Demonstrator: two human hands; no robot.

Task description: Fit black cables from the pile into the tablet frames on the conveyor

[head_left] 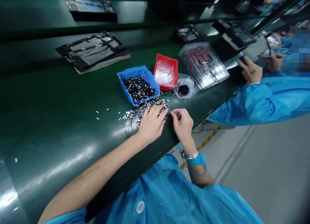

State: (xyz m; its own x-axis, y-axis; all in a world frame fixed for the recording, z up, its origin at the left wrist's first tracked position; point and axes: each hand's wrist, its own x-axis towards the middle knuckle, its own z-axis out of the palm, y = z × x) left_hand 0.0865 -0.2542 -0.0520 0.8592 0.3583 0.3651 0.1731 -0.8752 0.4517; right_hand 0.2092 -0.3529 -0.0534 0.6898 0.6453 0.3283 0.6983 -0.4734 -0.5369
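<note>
A loose pile of small dark strip-like parts [138, 113], with white and gold bits that look like little flex cables, lies on the green bench. My left hand [152, 123] rests palm down on the right side of this pile, fingers apart and covering some pieces. Just to its right, my right hand [183, 122] is closed in a pinch, thumb against forefinger. Something small and dark shows at those fingertips, too tiny to name. Behind the pile stands a blue bin [122, 83] full of similar black strips.
A red bin [175, 72] holds clear plastic bags, beside a clear bag with black content [183, 90]. Stacked clear trays [205, 66] sit further right. Framed panels [94, 51] lie behind. White slips [97, 112] are scattered leftward. A co-worker's hand [252, 71] is at right.
</note>
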